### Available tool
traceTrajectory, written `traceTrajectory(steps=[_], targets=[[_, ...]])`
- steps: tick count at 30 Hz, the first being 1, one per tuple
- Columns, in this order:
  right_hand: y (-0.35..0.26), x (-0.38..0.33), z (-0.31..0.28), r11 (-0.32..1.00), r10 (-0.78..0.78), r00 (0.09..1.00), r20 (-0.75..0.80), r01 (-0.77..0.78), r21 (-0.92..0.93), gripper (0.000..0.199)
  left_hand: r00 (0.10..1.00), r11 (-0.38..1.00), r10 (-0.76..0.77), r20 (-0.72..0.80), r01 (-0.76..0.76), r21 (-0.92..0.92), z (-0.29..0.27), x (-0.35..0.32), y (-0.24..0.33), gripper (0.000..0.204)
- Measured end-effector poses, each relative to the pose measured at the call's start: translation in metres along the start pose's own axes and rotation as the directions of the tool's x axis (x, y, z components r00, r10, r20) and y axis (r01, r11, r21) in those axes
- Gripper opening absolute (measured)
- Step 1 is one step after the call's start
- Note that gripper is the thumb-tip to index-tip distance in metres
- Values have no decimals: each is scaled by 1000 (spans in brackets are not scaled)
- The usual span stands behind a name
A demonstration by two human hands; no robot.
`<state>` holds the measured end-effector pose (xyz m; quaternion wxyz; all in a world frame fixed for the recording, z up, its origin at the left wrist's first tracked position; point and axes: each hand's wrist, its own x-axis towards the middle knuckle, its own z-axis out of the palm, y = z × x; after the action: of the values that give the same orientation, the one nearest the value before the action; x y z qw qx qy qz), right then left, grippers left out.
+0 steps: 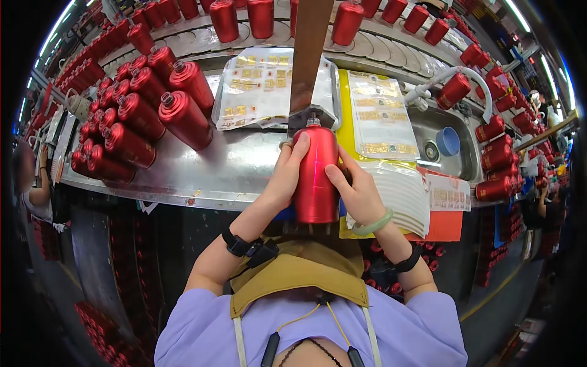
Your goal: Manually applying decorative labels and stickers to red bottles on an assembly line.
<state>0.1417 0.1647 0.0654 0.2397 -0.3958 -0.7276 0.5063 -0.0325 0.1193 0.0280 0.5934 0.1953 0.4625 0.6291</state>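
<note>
Red bottle (316, 174) being held upright at near edge of metal counter (232, 168), neck under brown bar (309, 55). Left hand (284, 177) and right hand (358, 192) being pressed on flanks, fingers curled round it. Glossy, rigid, likely slippery, weighty; mid-body grip judged best.

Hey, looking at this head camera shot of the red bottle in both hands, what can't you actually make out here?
- Head view: the base of the red metal bottle is hidden behind the mustard apron bib.
- The sides of the bottle are covered by the left hand and right hand.
- The gold labels on the clear sheets are too small to tell apart.
- The bottle's neck meets a brown upright bar; the join is unclear.
</note>
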Motion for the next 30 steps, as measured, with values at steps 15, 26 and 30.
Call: traceTrajectory(steps=[15, 26, 30], targets=[[47, 243, -28, 510, -222, 871, 438, 487, -709, 27, 861, 501, 505, 68, -356, 789, -6, -11, 7, 100], [58, 281, -29, 426, -93, 870, 485, 475, -770, 38, 920, 694, 391, 2, -296, 657, -49, 6, 18, 69], [44, 234, -57, 648, -178, 850, 496, 480, -591, 47, 677, -154, 665, 314, -286, 946, -91, 37, 40, 52]])
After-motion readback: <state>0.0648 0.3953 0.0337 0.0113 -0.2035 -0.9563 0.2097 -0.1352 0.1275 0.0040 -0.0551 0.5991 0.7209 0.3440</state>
